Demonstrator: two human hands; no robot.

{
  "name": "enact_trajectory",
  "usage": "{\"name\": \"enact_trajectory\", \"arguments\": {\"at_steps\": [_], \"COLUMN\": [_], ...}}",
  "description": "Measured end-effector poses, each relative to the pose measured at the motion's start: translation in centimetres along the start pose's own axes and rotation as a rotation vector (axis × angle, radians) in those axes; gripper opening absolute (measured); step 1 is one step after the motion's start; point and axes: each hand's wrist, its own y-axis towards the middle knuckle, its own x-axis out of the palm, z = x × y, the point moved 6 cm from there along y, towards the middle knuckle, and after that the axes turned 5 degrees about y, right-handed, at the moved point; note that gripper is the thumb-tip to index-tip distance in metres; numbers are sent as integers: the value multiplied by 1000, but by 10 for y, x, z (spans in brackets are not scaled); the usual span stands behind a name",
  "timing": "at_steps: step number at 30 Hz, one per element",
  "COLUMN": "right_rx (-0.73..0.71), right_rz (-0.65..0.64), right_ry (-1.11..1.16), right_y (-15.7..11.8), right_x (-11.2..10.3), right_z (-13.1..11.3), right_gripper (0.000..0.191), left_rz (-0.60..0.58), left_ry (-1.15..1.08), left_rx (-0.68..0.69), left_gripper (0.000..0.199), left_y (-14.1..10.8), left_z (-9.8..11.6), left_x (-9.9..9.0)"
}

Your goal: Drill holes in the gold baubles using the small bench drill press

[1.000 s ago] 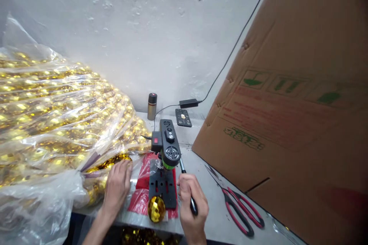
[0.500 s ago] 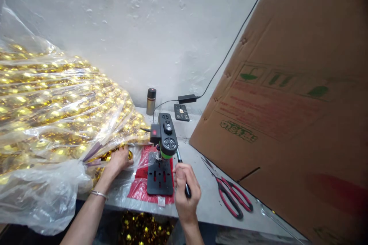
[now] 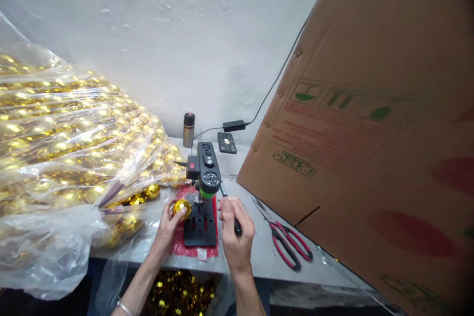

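My left hand (image 3: pixel 168 224) grips a shiny gold mirrored ball (image 3: pixel 181 210) just left of a small black bench drill press (image 3: pixel 210 168). The ball is held over the left edge of the press's slotted base plate (image 3: pixel 200 237). My right hand (image 3: pixel 237 219) is wrapped round the black-handled lever (image 3: pixel 237 227) on the press's right side. More gold balls (image 3: pixel 130 223) lie at the mouth of a large clear plastic bag (image 3: pixel 74 123) packed with them. Under the base lies a red plastic sheet (image 3: pixel 179 247).
Red-handled scissors (image 3: pixel 287 247) lie right of my right hand. A large cardboard box (image 3: pixel 333 133) leans over the right side. Behind the press are a bottle (image 3: pixel 188 131), a phone (image 3: pixel 227 142) and a black power adapter (image 3: pixel 234 125). Gold balls (image 3: pixel 181 294) fill a container below the table edge.
My left hand has come out of the bag mouth and moved right, carrying a gold ball to the press. My right hand stays on the lever. The whole view has shifted slightly.
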Motion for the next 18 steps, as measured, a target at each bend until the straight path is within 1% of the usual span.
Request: {"name": "enact_trajectory", "arguments": {"at_steps": [2, 4, 7, 9, 11, 18], "right_rx": [-22, -38, -49, -54, -57, -52], "right_rz": [-7, -15, -29, -34, -37, -37], "right_ry": [-4, -8, -12, -5, 4, 17], "right_y": [3, 4, 4, 3, 2, -2], "right_x": [0, -1, -1, -1, -1, -1], "right_z": [-3, -4, -5, -5, -5, -4], "right_gripper": [29, 28, 28, 28, 28, 28], "left_rz": [20, 43, 24, -30, -94, -204], "left_ry": [-27, 57, 298, 462, 573, 682], "left_rx": [-20, 38, 179, 246, 297, 476], "left_gripper": [74, 74, 69, 64, 59, 55], "left_y": [-3, -4, -4, -7, -9, -16], "left_z": [-16, -23, -22, -20, -18, -15], "left_x": [6, 10, 15, 20, 26, 33]}}
